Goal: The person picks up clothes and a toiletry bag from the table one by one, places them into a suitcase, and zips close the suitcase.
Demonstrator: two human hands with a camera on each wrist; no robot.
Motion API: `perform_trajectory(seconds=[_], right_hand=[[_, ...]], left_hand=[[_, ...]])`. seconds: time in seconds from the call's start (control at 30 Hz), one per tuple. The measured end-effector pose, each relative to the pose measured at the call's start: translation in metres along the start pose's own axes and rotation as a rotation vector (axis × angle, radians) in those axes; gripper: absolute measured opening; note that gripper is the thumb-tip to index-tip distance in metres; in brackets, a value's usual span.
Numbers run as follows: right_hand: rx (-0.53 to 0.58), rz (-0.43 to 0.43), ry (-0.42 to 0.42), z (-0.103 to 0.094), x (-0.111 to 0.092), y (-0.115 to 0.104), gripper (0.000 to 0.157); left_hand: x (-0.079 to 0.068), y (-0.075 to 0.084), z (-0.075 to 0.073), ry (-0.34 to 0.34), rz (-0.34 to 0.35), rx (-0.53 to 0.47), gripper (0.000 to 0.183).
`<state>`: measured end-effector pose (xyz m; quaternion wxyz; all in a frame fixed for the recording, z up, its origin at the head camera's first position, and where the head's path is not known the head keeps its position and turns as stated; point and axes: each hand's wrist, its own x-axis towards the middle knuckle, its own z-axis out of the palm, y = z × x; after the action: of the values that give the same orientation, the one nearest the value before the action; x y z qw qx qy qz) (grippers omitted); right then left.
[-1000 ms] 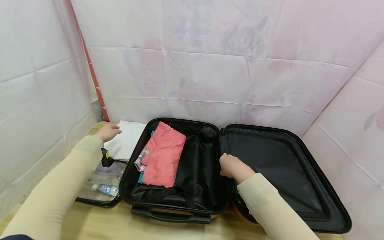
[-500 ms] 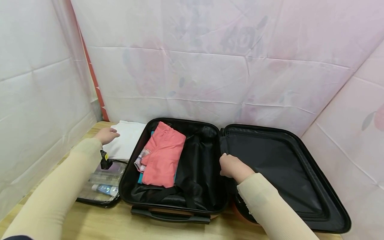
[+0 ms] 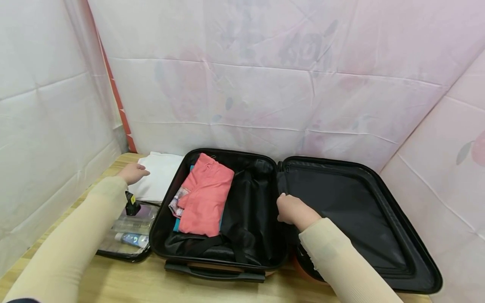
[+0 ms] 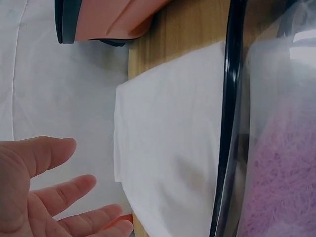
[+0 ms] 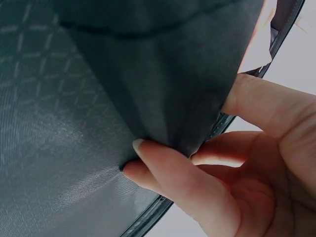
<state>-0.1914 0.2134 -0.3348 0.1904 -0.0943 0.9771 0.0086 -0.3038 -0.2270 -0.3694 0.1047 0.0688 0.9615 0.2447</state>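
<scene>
My left hand (image 3: 132,173) hovers with loosely spread fingers at the left edge of a folded white cloth (image 3: 161,179). In the left wrist view it holds nothing, and the cloth lies apart from its fingertips. My right hand (image 3: 296,211) is at the hinge side of an opened black-lined suitcase (image 3: 251,202). There, in the right wrist view, thumb and fingers pinch a dark fabric flap (image 5: 168,84) of the lining. A folded coral-pink garment (image 3: 207,195) rests in the suitcase's left half, over a blue piece (image 3: 177,224) and a patterned piece (image 3: 176,204).
A transparent black-edged pouch (image 3: 129,248) with a blue tube (image 3: 131,239) lies left of the suitcase, partly behind the left forearm. The suitcase lid (image 3: 348,210) spreads flat to the right. White sheets hang at the back and sides. Everything stands on a wooden surface (image 3: 163,290).
My left hand has drawn slightly left and down, away from the middle of the white cloth. The right hand stays at the suitcase's hinge side.
</scene>
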Motion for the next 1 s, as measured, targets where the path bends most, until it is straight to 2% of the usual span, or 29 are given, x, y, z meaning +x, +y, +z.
perform_trajectory(seconds=[0.3, 0.57, 0.8, 1.0], right_hand=[[0.004, 0.013, -0.021, 0.003, 0.001, -0.001, 0.060], [0.012, 0.031, -0.023, 0.000, 0.001, -0.001, 0.062], [0.009, 0.031, -0.023, 0.000, 0.001, 0.000, 0.062], [0.010, 0.022, -0.024, 0.001, 0.002, -0.001, 0.061]], left_hand=[[0.000, -0.004, 0.005, -0.029, -0.023, 0.018, 0.055], [0.002, -0.008, 0.001, -0.054, -0.051, -0.011, 0.061], [0.001, -0.010, 0.000, -0.066, -0.064, 0.026, 0.065], [-0.002, -0.017, 0.001, -0.104, -0.082, 0.061, 0.070]])
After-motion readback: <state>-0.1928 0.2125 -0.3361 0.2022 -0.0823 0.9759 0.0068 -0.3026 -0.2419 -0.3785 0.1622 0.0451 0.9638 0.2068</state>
